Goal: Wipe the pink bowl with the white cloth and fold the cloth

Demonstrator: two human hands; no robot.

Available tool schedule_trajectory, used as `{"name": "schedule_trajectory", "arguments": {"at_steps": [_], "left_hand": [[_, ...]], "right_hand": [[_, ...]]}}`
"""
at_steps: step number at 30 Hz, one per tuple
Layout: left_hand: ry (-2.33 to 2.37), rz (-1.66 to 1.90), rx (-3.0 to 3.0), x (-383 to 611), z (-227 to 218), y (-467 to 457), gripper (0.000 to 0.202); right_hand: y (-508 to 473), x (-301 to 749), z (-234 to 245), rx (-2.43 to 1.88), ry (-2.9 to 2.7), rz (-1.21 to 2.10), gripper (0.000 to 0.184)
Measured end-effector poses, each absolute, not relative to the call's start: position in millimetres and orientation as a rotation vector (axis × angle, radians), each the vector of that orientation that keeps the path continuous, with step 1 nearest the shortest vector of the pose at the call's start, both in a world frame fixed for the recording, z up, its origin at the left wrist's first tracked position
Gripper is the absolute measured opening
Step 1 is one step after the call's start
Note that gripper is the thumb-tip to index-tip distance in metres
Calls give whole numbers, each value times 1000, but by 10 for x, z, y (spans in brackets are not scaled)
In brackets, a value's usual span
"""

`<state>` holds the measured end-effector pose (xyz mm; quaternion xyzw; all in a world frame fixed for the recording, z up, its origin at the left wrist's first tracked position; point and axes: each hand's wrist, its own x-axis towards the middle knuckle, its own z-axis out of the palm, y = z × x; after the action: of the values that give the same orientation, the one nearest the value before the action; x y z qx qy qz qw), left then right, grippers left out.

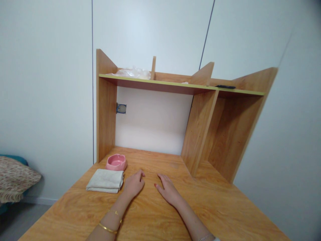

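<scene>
My left hand [134,183] rests on the wooden desk [155,214], fingers loosely bent and thumb apart, with nothing in it. Just left of it lies a folded pale grey cloth [105,180]. Behind the cloth and close to its far edge stands a pink angular ashtray [116,164], its hollow facing up. My right hand [167,190] lies on the desk as well, its thumb apart from the fingers, holding nothing. A gap of bare wood separates the two hands.
A wooden shelf unit [198,134] rises from the back of the desk. On its upper board are a clear plastic bag [134,73] and a flat black object [225,87]. An uncovered wall box [121,108] shows behind; a patterned fabric [17,179] hangs at far left.
</scene>
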<state>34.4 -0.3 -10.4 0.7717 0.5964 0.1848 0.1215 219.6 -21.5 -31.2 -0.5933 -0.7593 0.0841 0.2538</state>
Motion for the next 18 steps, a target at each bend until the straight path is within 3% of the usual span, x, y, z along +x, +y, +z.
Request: {"name": "schedule_trajectory", "arguments": {"at_steps": [18], "left_hand": [[1710, 618, 2246, 344, -142, -11, 27]], "right_hand": [[-218, 2204, -327, -1604, -2043, 257, 50]]}}
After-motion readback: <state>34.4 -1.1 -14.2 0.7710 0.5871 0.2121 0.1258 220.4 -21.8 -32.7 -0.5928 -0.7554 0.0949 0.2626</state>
